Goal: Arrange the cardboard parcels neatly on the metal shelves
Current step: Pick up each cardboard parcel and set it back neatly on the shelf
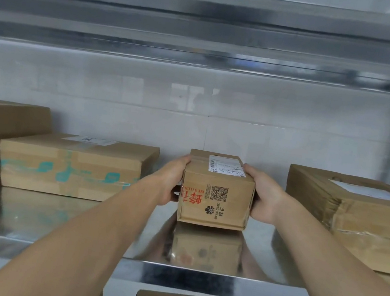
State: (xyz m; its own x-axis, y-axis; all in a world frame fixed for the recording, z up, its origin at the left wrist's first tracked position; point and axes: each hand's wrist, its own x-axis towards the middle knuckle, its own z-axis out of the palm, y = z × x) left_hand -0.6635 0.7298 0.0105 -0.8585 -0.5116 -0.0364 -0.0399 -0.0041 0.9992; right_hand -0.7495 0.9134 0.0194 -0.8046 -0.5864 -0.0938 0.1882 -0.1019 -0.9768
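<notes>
Hands: left hand (171,182) and right hand (263,195) are gripping the small parcel (215,201) by its sides
Parcel: sitting mid metal shelf (103,225), back from its near edge
Room: gaps lying open toward taped parcel (73,166) left, wide parcel (355,215) right

A small brown cardboard parcel (216,196) with red print, a QR code and a white top label sits squarely midway along the shiny metal shelf (103,222), gripped at its sides by the left hand (171,182) and right hand (263,197). A flat teal-taped cardboard parcel (73,166) lies toward the shelf's left edge, and a creased flat cardboard parcel (355,215) toward its right.
</notes>
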